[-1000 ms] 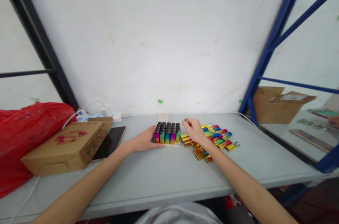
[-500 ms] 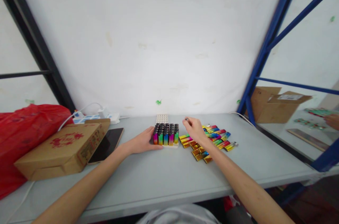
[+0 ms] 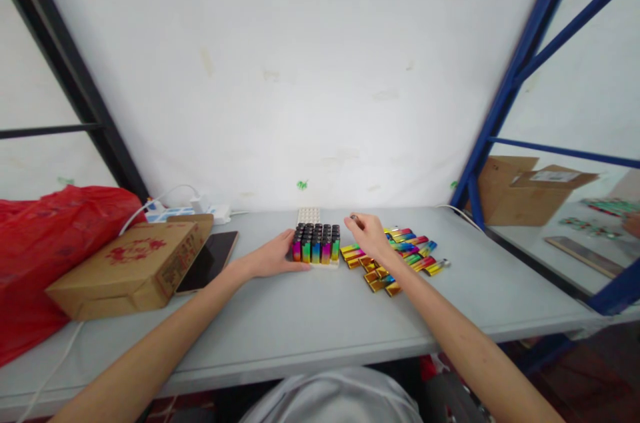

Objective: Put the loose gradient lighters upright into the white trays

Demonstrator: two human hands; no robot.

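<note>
A white tray (image 3: pixel 309 215) on the grey table (image 3: pixel 310 323) holds several upright rainbow-coloured lighters (image 3: pixel 316 244) with black tops; its far rows show empty holes. My left hand (image 3: pixel 273 256) lies against the tray's left side, fingers closed along it. My right hand (image 3: pixel 367 236) hovers just right of the tray, pinching one lighter (image 3: pixel 355 218) whose metal top shows above the fingers. Under and beyond that hand lies a loose pile of rainbow and gold lighters (image 3: pixel 400 255) flat on the table.
A brown cardboard box (image 3: pixel 131 265) lies at left, with a dark phone (image 3: pixel 209 260) beside it and a red plastic bag (image 3: pixel 47 243) behind. A white power strip (image 3: pixel 200 213) with cables sits by the wall. Blue shelf posts (image 3: pixel 505 93) stand right, cardboard box (image 3: pixel 525 189) beyond.
Only the camera view shifted slightly. Both hands keep their places, the right still holding its lighter beside the tray.
</note>
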